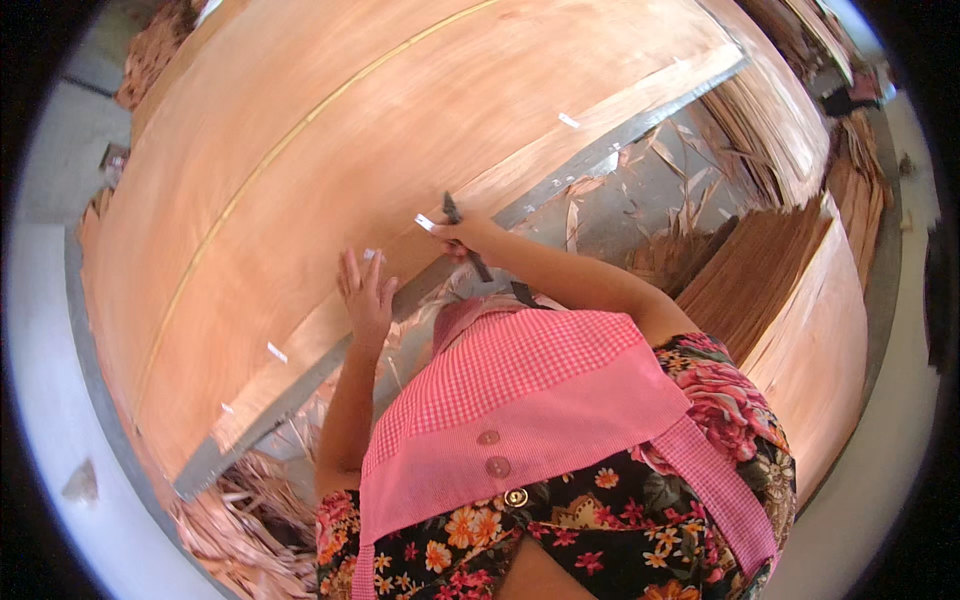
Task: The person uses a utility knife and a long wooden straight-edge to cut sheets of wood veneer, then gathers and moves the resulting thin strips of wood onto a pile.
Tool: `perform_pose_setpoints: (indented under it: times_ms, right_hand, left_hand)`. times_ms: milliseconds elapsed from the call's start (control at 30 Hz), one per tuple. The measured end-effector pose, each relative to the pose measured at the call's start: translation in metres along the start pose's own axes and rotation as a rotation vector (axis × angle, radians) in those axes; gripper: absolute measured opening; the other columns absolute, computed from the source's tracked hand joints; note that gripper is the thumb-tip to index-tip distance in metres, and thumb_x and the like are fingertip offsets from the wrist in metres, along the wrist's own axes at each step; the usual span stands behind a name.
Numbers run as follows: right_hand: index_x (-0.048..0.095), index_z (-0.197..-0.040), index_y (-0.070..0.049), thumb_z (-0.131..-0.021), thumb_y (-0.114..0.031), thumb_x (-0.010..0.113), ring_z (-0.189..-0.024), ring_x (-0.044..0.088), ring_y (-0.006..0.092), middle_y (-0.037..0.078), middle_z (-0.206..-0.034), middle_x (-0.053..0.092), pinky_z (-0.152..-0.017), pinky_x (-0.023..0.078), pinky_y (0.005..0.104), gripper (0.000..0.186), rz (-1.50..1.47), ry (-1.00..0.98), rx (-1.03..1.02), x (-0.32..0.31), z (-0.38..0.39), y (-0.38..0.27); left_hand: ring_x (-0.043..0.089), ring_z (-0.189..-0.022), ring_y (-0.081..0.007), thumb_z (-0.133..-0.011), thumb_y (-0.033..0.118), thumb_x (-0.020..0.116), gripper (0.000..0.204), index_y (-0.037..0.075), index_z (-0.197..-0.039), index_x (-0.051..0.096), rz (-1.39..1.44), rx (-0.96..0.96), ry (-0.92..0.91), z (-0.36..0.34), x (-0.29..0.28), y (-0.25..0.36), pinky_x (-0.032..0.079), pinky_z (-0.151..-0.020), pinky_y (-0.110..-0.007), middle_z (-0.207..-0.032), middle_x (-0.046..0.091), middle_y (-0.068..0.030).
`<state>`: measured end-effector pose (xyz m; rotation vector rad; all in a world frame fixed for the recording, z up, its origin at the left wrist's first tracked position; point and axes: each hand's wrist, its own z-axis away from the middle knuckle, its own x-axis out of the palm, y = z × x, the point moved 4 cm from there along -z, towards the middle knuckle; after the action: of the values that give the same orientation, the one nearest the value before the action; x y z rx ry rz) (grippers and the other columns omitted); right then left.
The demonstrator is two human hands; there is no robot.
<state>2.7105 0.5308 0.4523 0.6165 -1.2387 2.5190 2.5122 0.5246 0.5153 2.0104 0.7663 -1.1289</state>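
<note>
A big, thin sheet of pinkish-tan wood [300, 210] lies flat on the gray bench [196, 474] in front of the person. The bench's gray edge peeks out along the near side. A long yellow line [268, 158] runs across the sheet.

The left hand [370, 308] is over the near part of the sheet, with its fingers spread apart. A little white piece [371, 254] is right at the fingertips, but I cannot tell if they pinch it. The right hand [460, 238] is near the bench edge. Its fingers are curled around a thin black tool [481, 267], and they pinch a small white strip [425, 222] that sticks out over the wood.

More white bits sit on the wood: one up to the right [568, 121] and two down to the left, [277, 352] all near the front edge. On the right is a tall pile of brown wood sheets [755, 262]. Torn wood scraps [245, 540] lie in a heap at the lower left. The person wears a pink apron [520, 385].
</note>
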Motion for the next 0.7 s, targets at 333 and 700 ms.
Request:
perform_pose_setpoints:
  times_ms: [333, 700]
  right_hand:
    - [0.055, -0.087, -0.001, -0.082, -0.017, 0.057, -0.043, 0.046, 0.0102, 0.006, -0.064, 0.056, -0.042, 0.043, 0.0249, 0.017, 0.158, 0.627, -0.063, -0.095, 0.076, -0.053]
    - [0.060, -0.078, 0.004, -0.078, -0.016, 0.060, -0.050, 0.059, 0.0175, 0.012, -0.067, 0.061, -0.041, 0.045, 0.0295, 0.020, 0.193, 0.644, -0.063, -0.093, 0.013, -0.052]
  left_hand:
    - [0.015, -0.132, -0.0280, -0.085, 0.041, 0.043, 0.065, 0.002, -0.134, 0.024, -0.121, 0.419, -0.479, -0.090, 0.087, 0.071, 0.012, -0.106, -0.045, -0.141, 0.020, -0.0131]
    - [0.025, -0.128, -0.0239, -0.081, 0.030, 0.050, 0.058, 0.006, -0.131, 0.032, 0.104, 0.627, -0.324, -0.127, 0.121, 0.085, 0.020, -0.104, -0.043, -0.137, 0.030, -0.0090]
